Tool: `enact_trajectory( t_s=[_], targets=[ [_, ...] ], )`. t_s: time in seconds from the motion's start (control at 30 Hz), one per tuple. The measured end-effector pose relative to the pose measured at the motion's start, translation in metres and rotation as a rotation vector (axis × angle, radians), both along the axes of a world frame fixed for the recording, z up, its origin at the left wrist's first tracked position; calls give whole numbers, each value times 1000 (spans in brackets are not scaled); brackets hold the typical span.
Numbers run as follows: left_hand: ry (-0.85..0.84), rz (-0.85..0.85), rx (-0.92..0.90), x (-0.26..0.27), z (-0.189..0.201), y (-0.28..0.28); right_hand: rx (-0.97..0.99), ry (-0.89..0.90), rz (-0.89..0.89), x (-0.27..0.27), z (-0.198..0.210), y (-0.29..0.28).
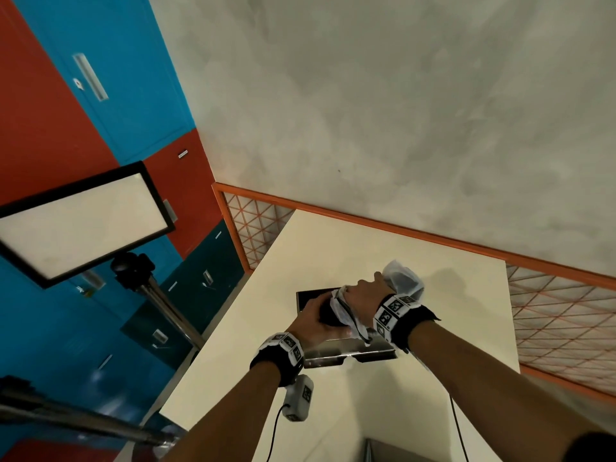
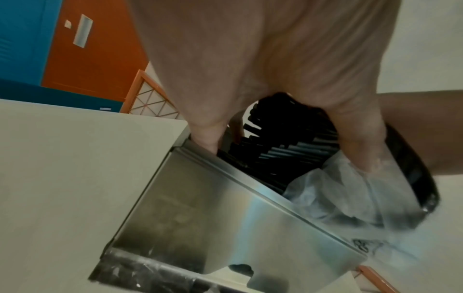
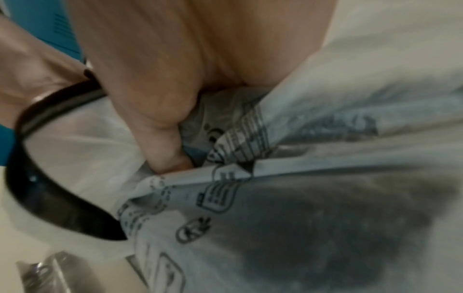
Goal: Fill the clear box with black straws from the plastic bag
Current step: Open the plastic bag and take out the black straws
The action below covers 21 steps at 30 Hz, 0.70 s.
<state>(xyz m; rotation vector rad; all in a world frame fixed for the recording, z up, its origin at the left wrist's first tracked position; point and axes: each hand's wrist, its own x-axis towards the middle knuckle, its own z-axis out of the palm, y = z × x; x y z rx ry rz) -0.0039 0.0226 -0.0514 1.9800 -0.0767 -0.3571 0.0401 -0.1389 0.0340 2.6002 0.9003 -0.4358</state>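
The clear box (image 1: 346,354) stands in the middle of the cream table (image 1: 333,248); its shiny wall (image 2: 213,208) fills the left wrist view. Over its open top my left hand (image 1: 311,318) grips a bundle of black straws (image 1: 326,315), whose ends (image 2: 288,138) point into the box. My right hand (image 1: 363,295) grips the printed plastic bag (image 1: 403,281) just right of the straws. The crumpled bag (image 3: 250,142) is bunched under my right hand's thumb (image 3: 160,123), and a black loop (image 3: 47,178) curves beside it. The bag's mouth (image 2: 338,194) lies over the box rim.
A lit panel on a tripod (image 1: 76,225) stands off the table's left edge, before blue and red lockers (image 1: 100,95). An orange mesh fence (image 1: 560,315) runs behind and right of the table. A grey object (image 1: 376,451) sits at the near edge.
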Motion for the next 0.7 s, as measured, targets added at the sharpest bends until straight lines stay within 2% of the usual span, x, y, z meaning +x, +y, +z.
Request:
enact_trajectory(
  t_s=[0.2,0.47,0.63,0.7],
  targets=[
    [122,-57,19,7,1,1,3,-10,12,0,-7,-4],
    [132,14,-46,8,-10,7,134,-92,54,2,-12,-17],
    [127,21,-49,9,-14,7,132,0,26,6,-11,-21],
    [144,47,-59,7,-15,9,120,-30,10,8,-19,-25]
  ],
)
